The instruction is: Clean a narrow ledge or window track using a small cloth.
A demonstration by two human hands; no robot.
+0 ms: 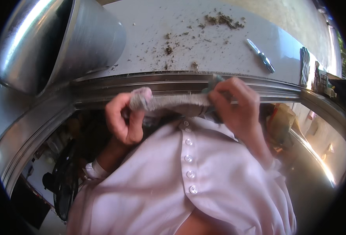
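Note:
A greyish cloth stretches between both hands, just in front of the table's metal edge. My left hand grips one end, which is bunched and partly pink. At the other end my right hand pinches the cloth, and a teal-green bit shows above the fingers. Motion blurs that hand, and its fingertips are partly hidden. Beyond the cloth, dark brown crumbs and clumps are scattered on the white tabletop. A folding knife lies there with its blade out, apart from both hands.
A large metal container lies at the upper left. Ridged metal framing runs along the table's near edge. Grey gloves and small items lie at the far right. Below left stands a black fan; a tan bag is below right.

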